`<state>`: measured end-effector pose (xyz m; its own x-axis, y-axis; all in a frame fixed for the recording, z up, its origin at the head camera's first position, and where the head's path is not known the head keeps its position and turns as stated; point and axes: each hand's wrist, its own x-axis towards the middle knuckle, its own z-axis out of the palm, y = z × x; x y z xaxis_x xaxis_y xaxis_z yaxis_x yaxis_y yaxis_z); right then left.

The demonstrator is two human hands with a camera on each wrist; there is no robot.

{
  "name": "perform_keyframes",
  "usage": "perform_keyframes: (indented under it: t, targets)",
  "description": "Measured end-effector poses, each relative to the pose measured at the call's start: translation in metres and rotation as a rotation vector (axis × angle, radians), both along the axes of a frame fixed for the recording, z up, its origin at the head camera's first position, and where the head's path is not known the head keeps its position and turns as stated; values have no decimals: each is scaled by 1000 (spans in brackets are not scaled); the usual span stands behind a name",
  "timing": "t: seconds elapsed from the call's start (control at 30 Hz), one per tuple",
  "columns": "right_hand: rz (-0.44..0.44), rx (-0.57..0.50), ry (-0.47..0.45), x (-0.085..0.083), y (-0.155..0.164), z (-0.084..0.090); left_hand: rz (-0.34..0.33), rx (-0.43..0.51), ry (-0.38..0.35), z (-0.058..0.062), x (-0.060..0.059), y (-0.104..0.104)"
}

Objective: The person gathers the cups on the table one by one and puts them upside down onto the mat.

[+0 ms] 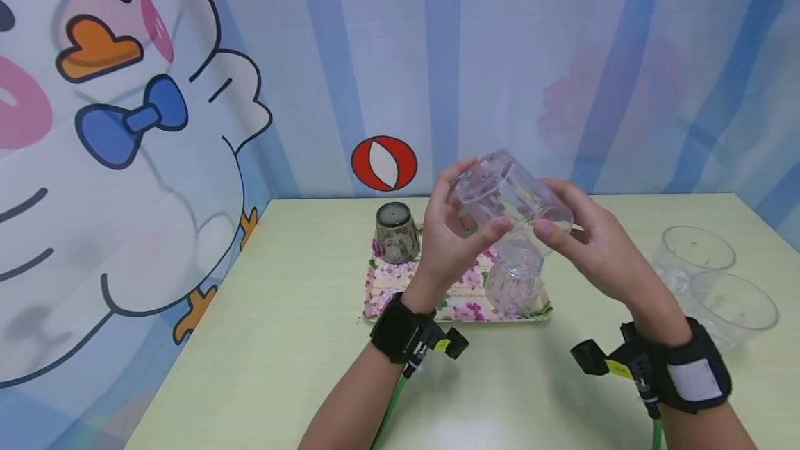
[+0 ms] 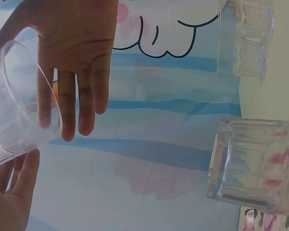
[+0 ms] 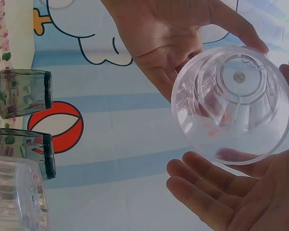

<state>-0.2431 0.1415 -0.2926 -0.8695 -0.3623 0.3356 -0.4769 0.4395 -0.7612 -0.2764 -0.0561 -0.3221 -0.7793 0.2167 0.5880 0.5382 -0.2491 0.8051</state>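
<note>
Tilted above the tray, a clear tumbler (image 1: pixel 509 189) is held between both hands, its base up to the left and mouth down to the right. My left hand (image 1: pixel 446 231) holds it near the base, thumb in front and fingers behind. My right hand (image 1: pixel 603 248) pinches the mouth end between thumb and fingers. In the left wrist view, the long fingers of the right hand (image 2: pixel 77 48) stretch behind the tumbler (image 2: pixel 14 106). The right wrist view looks into the tumbler's mouth (image 3: pixel 231 101). Below it, an upside-down clear glass (image 1: pixel 515 287) stands on the floral tray (image 1: pixel 406 294).
A dark green glass (image 1: pixel 396 235) stands upside down at the tray's left; the right wrist view shows a second dark glass (image 3: pixel 24 149). At the table's right are two upright clear tumblers, one farther back (image 1: pixel 696 248) and one nearer (image 1: pixel 734 301). A cartoon curtain (image 1: pixel 500 54) hangs behind.
</note>
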Motion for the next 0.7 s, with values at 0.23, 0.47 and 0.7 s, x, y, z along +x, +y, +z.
perform_keyframes:
  t: [0.23, 0.47, 0.7]
  targets:
    - [17, -10, -10, 0, -1, 0, -33, -22, -22, 0, -2, -1]
    - [19, -1, -5, 0, -2, -1, -43, -53, -21, 0, -4, -3]
    - [28, -4, -10, 0, -3, 0, -50, -83, -26, 1, -4, -4]
